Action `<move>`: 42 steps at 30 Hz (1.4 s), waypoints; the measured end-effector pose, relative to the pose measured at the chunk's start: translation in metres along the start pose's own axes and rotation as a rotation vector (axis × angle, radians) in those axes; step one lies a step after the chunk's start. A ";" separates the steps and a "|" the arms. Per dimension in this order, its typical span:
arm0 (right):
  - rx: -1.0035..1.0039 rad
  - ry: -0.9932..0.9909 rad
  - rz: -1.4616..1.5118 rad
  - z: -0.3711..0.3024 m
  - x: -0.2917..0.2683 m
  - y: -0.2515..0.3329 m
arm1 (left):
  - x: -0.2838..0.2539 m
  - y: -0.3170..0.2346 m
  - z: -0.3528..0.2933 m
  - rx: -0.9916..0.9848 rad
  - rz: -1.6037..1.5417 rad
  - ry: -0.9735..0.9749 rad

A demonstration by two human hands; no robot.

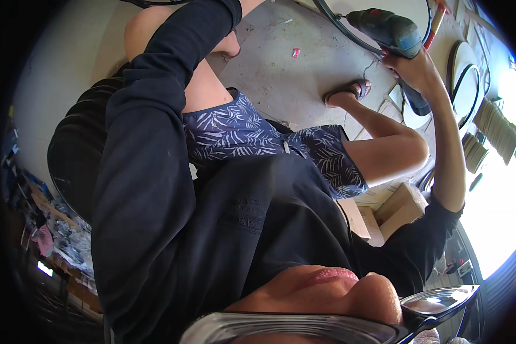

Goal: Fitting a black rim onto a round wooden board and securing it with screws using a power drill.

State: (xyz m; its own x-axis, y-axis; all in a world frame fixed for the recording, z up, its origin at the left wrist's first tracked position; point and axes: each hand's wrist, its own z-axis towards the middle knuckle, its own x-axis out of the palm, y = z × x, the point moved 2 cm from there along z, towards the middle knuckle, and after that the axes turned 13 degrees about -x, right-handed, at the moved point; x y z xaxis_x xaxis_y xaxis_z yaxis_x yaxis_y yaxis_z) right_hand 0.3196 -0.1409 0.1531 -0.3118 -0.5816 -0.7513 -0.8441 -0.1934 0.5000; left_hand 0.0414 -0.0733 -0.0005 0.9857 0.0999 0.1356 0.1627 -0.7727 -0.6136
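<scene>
Dark drill (391, 32), pointing left, axis slanting

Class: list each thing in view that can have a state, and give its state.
Right hand: closed on the drill.
Drill: held, pointing toward the black rim; running or not, unclear.
Sandal: worn.
Glasses: worn.
Cardboard box: open or shut unclear.
Left hand: out of view.

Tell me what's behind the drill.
Behind the drill, a pale, dark-rimmed round surface partly shows; whatever the drill and right hand cover cannot be seen.
</scene>
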 end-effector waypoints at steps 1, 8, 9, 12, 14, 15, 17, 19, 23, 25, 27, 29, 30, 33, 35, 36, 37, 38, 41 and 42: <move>-0.076 0.006 -0.160 0.003 -0.001 0.000 | -0.002 0.001 0.004 0.018 0.000 0.041; 0.021 0.138 -0.051 0.014 -0.013 0.000 | -0.001 0.008 0.011 0.058 -0.050 -0.060; 0.019 0.136 -0.036 0.013 -0.015 0.001 | 0.000 0.007 0.010 0.056 -0.045 -0.057; 0.039 0.135 -0.023 0.013 -0.016 0.004 | 0.001 0.004 0.005 0.051 -0.018 -0.030; 0.057 0.142 -0.020 0.014 -0.015 0.004 | 0.001 0.005 0.005 0.042 0.006 -0.014; 0.042 0.137 0.001 0.015 -0.013 0.004 | 0.001 0.007 0.005 0.029 -0.006 -0.011; 0.025 0.130 0.018 0.016 -0.013 0.003 | -0.001 0.007 0.006 0.019 -0.020 -0.008; 0.017 0.133 -0.009 0.016 -0.015 -0.001 | -0.003 0.003 0.006 0.040 -0.021 -0.021; 0.037 0.132 0.052 0.017 -0.014 -0.010 | 0.000 0.005 0.009 0.045 0.007 -0.065; 0.034 0.120 0.040 0.015 -0.013 -0.012 | 0.001 0.005 0.011 0.031 -0.025 -0.025; -0.003 0.117 0.050 0.015 -0.008 -0.005 | -0.005 0.009 0.017 0.012 -0.010 -0.032; -0.038 0.113 0.059 0.013 -0.006 0.002 | -0.011 0.008 0.022 -0.007 0.005 -0.037; -0.038 0.083 0.121 0.010 -0.006 0.004 | -0.013 0.006 0.023 -0.025 0.060 -0.018; 0.005 -0.023 0.316 -0.009 -0.012 0.000 | -0.009 -0.011 0.029 -0.029 0.085 -0.001; 0.003 -0.154 0.628 -0.026 -0.006 -0.024 | -0.009 -0.021 0.032 -0.029 0.065 -0.016; -0.038 -0.229 0.688 -0.040 -0.006 -0.023 | -0.007 -0.030 0.032 0.008 0.079 -0.063; -0.055 -0.277 0.771 -0.050 -0.006 -0.029 | -0.004 -0.039 0.031 0.048 0.093 -0.107; -0.078 -0.325 0.857 -0.060 -0.003 -0.036 | -0.002 -0.043 0.032 0.061 0.111 -0.112; -0.144 -0.366 1.181 -0.054 0.026 -0.049 | -0.054 -0.050 0.053 0.296 0.181 -0.248; -0.123 -0.451 1.198 -0.060 0.026 -0.056 | -0.035 -0.049 0.054 0.293 0.157 -0.240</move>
State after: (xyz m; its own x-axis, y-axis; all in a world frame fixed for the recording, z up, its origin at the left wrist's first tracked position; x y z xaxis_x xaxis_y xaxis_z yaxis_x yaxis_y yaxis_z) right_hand 0.3849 -0.1925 0.1311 -0.9836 -0.1292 0.1256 0.1019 0.1763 0.9791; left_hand 0.0010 -0.0051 -0.0178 0.9760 0.1655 -0.1413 -0.0190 -0.5820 -0.8130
